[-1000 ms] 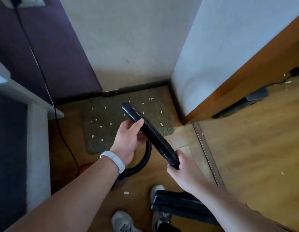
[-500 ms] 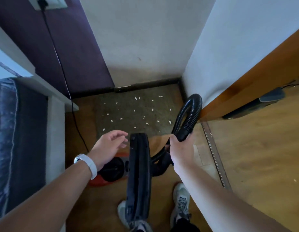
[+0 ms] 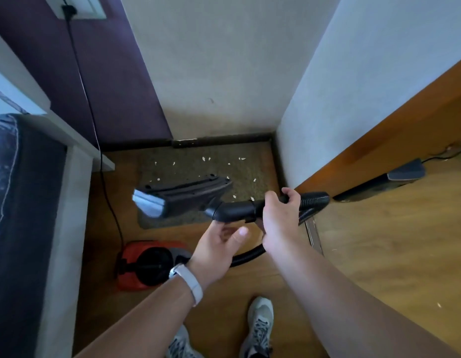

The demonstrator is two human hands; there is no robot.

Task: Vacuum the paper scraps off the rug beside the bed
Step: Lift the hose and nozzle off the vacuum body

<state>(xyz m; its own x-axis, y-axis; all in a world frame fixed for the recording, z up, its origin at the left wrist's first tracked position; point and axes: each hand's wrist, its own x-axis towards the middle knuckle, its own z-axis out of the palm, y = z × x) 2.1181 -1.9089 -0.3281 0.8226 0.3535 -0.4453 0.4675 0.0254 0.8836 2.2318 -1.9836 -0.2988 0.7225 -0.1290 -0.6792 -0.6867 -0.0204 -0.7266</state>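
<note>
A small grey-green rug (image 3: 252, 165) lies in the corner beside the bed, dotted with several white paper scraps (image 3: 206, 158). A black floor nozzle (image 3: 182, 197) hangs sideways above the rug's near half, joined to a black tube (image 3: 237, 210) and ribbed hose (image 3: 313, 200). My right hand (image 3: 281, 218) is closed around the tube where it meets the hose. My left hand (image 3: 219, 244) sits just under the tube's neck, fingers apart, holding nothing. The red and black vacuum body (image 3: 149, 262) stands on the floor below left of the rug.
The bed (image 3: 22, 202) with its pale frame runs along the left. A black power cord (image 3: 95, 125) drops from a wall socket (image 3: 79, 7) to the vacuum. A wooden door (image 3: 379, 130) stands at right. My shoes (image 3: 259, 324) are on the wooden floor.
The nozzle has swung from upright in front of me to lying sideways over the rug. My right hand shifted along the hose to the tube. My left hand moved under the tube.
</note>
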